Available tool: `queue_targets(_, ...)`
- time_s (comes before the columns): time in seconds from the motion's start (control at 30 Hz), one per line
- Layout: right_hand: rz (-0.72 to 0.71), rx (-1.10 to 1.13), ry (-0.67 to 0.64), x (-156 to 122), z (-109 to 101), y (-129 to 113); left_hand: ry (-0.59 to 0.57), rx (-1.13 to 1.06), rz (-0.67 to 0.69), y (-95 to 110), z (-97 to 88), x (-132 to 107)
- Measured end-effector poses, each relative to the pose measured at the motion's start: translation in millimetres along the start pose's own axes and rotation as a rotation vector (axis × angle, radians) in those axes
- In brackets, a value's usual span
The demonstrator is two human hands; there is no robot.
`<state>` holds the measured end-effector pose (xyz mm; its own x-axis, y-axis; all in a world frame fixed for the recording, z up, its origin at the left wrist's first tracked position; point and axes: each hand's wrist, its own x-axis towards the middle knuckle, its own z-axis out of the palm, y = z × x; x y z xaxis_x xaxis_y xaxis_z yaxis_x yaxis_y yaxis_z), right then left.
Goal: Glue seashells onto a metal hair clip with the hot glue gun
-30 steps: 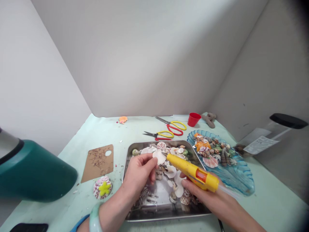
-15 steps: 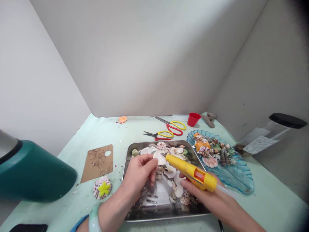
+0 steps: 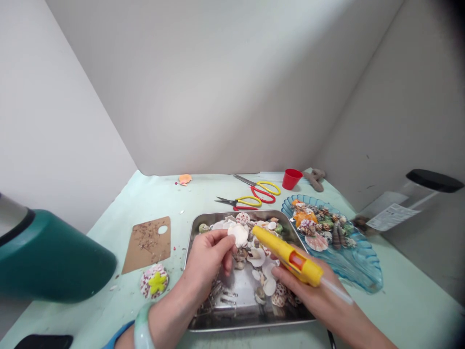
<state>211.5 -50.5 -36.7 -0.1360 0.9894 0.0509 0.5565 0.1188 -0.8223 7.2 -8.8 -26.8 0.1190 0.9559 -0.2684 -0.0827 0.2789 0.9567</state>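
drawn back a little to the right, one yellow glue gun (image 3: 278,247) now has its nozzle just beside one white shell (image 3: 240,235) instead of over it. the left hand (image 3: 209,252) pinches that shell by its edge, thumb against forefinger, above one metal tray (image 3: 243,296) of shells too jumbled to count. the right hand (image 3: 308,286), apart from the left, grips the gun from below, nozzle aimed away and leftward. beyond the tray are two pairs of scissors (image 3: 244,181) and one red cup (image 3: 291,180).
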Motion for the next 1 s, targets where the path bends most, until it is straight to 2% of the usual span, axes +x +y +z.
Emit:
queue_targets(0.2,-0.182,-0.351,0.006,-4.2,-6.0,-0.9,0.052,0.046,0.058,0.4,0.0,0.3)
queue_targets(0.4,-0.133,-0.793,-0.014,-7.6,-3.5,-10.7,0.101,0.143,0.147,4.1,2.4,-3.4)
queue_targets(0.53,-0.177,-0.933,-0.019,-3.9,0.8,-14.7,0.074,0.268,0.232,12.2,3.6,-5.8)
queue_targets(0.67,-0.268,-1.009,0.01,-3.8,-5.3,-11.9,0.054,0.368,0.316,32.6,11.0,-9.5)
queue_targets(0.73,-0.354,-0.955,0.09,-8.2,-9.2,-16.2,0.042,0.431,0.374,44.5,19.1,-7.6)
queue_targets(0.8,-0.477,-0.762,0.19,-17.0,-9.0,-28.7,0.033,0.5,0.44,55.6,30.3,-0.7)
queue_targets(0.83,-0.534,-0.625,0.192,-22.9,-6.5,-37.6,0.033,0.539,0.468,60.6,36.8,4.4)
queue_targets(0.93,-0.658,-0.237,0.026,-40.6,12.0,-66.8,0.073,0.678,0.559,74.0,57.4,22.7)
queue_targets(0.97,-0.676,-0.16,0.031,-44.7,21.2,-74.6,0.101,0.729,0.601,77.9,63.8,28.6)
queue_targets(1.0,-0.681,-0.099,0.101,-47.2,31.2,-80.4,0.131,0.779,0.645,81.5,69.6,33.9)
